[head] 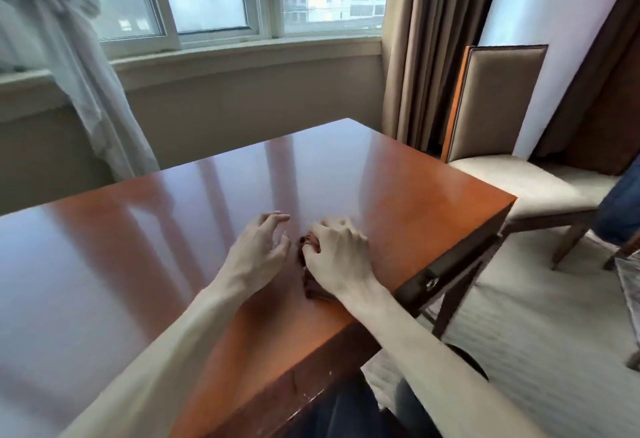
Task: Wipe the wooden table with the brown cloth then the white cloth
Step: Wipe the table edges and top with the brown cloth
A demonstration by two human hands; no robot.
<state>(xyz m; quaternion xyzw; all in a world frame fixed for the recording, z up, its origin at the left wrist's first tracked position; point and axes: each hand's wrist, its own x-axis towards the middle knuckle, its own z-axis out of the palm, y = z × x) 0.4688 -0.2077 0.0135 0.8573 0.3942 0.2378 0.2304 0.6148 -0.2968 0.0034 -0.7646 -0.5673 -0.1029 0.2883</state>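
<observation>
Near the glossy orange-brown wooden tabletop's [138, 247] right edge, our right hand [334, 254] grips the crumpled brown cloth [311, 287]; our left hand's [261, 247] fingers [277, 218] hover spread, empty. A bunched cloth may skip patches.

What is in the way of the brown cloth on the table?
Nothing visible. The right hand grips the crumpled brown cloth on the glossy orange-brown wooden table; the left hand hovers just beside it, fingers loosely curled. The tabletop ahead shows only window reflections.
</observation>
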